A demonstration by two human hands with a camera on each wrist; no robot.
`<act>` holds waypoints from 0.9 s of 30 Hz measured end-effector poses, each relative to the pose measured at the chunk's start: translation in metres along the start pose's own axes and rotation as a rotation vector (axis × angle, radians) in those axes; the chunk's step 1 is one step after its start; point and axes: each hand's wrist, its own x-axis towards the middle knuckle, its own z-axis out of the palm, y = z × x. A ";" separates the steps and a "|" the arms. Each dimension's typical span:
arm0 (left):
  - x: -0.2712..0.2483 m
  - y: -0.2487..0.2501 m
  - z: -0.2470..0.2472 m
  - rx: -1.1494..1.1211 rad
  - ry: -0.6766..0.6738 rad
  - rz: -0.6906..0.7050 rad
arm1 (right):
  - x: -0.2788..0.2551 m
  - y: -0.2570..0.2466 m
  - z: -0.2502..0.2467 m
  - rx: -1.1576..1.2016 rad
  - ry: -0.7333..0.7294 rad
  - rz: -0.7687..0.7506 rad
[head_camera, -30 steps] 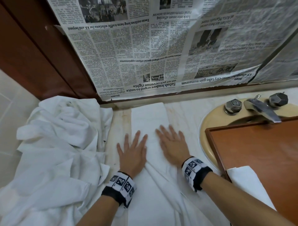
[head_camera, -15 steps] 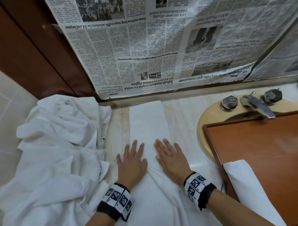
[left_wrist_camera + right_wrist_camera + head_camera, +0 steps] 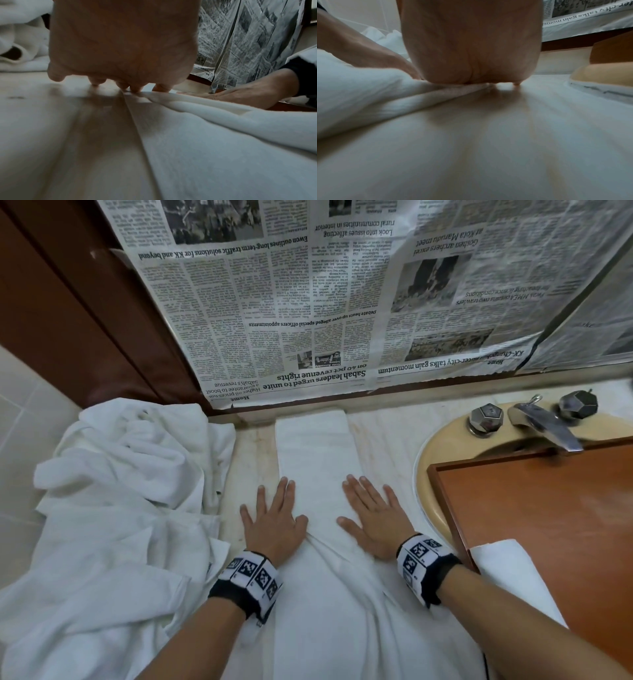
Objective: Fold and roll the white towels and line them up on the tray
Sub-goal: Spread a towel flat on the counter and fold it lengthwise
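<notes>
Folded towel laid lengthwise on the worktop, left of the sink. Left hand and right hand flat on its two edges, fingers straight, gripping nothing. Tray over the sink. Crumpled towels heaped far left of the sink.

A heap of loose white towels is crowding the left side of the table, leaving only a narrow bare strip between it and the folded towel. On the right, the wooden tray is lying over the sink, its raised rim sitting just beside the right hand. The tap is standing behind the tray. The newspaper-covered wall is closing off the far edge just beyond the folded towel.
</notes>
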 end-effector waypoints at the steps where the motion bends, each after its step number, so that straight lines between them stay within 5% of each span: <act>1: 0.006 0.002 -0.002 -0.006 -0.001 -0.004 | 0.006 0.005 -0.004 0.005 -0.005 0.008; 10: 0.017 0.015 -0.002 -0.077 0.051 -0.025 | 0.021 0.018 -0.021 0.101 0.007 0.026; 17: -0.005 0.002 0.010 -0.288 0.308 0.128 | -0.036 -0.013 -0.024 0.383 0.195 0.102; 27: -0.009 -0.023 0.003 -0.313 0.239 0.258 | -0.115 -0.043 -0.010 0.541 -0.019 0.261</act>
